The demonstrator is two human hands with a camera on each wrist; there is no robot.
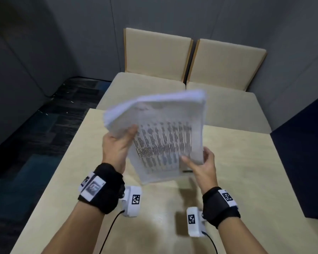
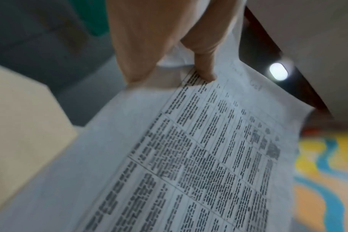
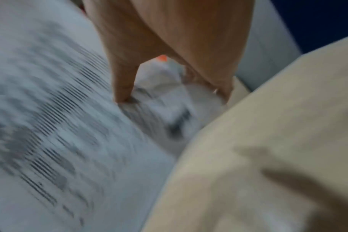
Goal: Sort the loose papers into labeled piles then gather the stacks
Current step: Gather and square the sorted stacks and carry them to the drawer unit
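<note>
A thick stack of white papers [image 1: 163,136], its top sheet printed with a table, is held tilted in the air above the beige table [image 1: 237,171]. My left hand [image 1: 117,143] grips the stack's left edge, thumb on the printed face. My right hand [image 1: 202,165] pinches the stack's lower right corner. In the left wrist view my thumb presses the printed sheet [image 2: 189,157]. The right wrist view is blurred and shows the stack of papers [image 3: 60,125] with my thumb on it. The underside of the stack is hidden.
Two beige cushioned seats [image 1: 224,65] stand beyond the table's far edge. A dark blue block [image 1: 305,158] sits at the right. Dark carpet [image 1: 44,134] lies to the left. Grey walls enclose the space.
</note>
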